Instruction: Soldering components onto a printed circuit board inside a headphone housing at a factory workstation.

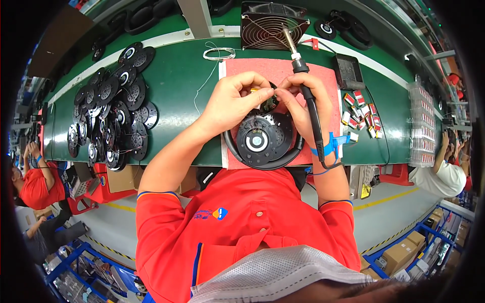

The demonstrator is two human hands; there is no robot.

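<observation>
My left hand (238, 99) and my right hand (306, 99) meet fingertip to fingertip over a small circuit board (271, 104) in the far cup of a black headphone (234, 147). Both are closed in a pinch; what sits between the fingertips is too small to name. A bit of yellow shows under my left fingers. Lodged in my right hand is a soldering iron (314, 118), its metal tip pointing away toward the fan. Nearer me lies a round black speaker plate (255, 142) with a white ring. The headphone rests on a pink mat (233, 70).
A pile of black speaker plates (106, 96) covers the left of the green bench (174, 96). Beyond the mat stand a fan (268, 30) and coiled white wire (220, 53). At right are a black tray (348, 72), several small red-and-white batteries (361, 112) and stacked clear trays (423, 123).
</observation>
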